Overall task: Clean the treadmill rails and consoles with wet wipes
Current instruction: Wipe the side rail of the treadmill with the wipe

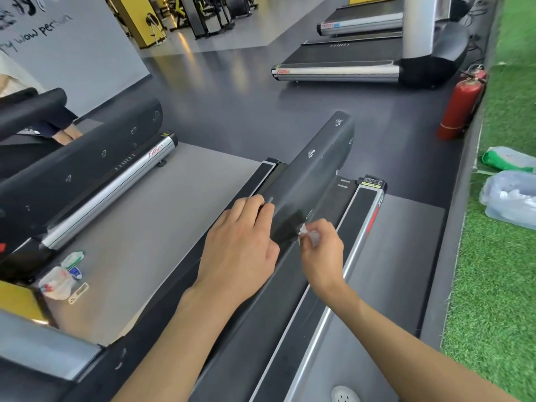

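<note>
A long black treadmill handrail (316, 166) runs away from me through the middle of the view. My left hand (240, 248) lies on its left edge, fingers curled over the rim. My right hand (322, 250) pinches a crumpled white wet wipe (308, 235) against the rail's right side, just beside my left hand. Below the rail, the treadmill's black side strip and silver frame (359, 236) show. A pack of wet wipes (74, 259) lies on the grey floor at the left with a small plastic bag (56, 284).
A second treadmill's black rail (87, 169) and silver frame stand at the left. More treadmills (342, 68) stand further back. A red fire extinguisher (461, 108) leans by the green turf (499, 271), where plastic bags (513, 198) lie.
</note>
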The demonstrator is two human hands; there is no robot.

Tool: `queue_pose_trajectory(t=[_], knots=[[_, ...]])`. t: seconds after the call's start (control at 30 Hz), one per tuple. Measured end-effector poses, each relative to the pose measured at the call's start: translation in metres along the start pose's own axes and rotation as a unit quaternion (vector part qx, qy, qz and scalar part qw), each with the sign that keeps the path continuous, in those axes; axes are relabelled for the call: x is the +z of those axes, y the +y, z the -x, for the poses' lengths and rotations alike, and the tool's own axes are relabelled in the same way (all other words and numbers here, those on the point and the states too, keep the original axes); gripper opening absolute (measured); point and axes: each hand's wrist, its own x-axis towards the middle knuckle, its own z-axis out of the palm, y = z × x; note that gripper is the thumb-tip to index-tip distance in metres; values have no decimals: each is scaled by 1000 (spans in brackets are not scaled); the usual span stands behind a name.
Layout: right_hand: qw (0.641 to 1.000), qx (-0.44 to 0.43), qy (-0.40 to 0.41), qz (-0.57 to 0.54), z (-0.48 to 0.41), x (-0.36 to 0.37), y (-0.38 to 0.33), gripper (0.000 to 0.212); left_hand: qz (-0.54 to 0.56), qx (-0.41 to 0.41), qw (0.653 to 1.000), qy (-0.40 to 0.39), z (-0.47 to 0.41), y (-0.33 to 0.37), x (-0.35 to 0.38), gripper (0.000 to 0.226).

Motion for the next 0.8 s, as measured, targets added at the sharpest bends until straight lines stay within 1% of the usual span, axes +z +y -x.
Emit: queue_pose_trajectory(t=[0.07,0.2,0.33,0.43,0.57,0.67,0.73,0.8], knots=[[1000,-3,-15,7,4,1,2,13,3,0,1000,-2,0,0,0,47],[997,72,-15,-18,-8,1,7,11,7,0,1000,0,1,0,0,45],[994,94,-52,-21,-6,3,11,8,10,-4,1000,2,0,0,0,45],[990,125,-34,-53,-13,0,8,7,12,-2,1000,4,0,0,1,45],[994,92,-45,-42,-10,-1,8,10,16,-2,1000,5,1,-1,1,46],[996,74,-14,-46,-15,-2,7,9,18,-1,1000,7,1,-1,1,44],[999,42,-5,-21,-15,-3,5,10,19,0,1000,10,1,-1,1,44],[1000,11,-20,-7,-12,-4,4,14,19,1,1000,11,1,-1,2,45]])
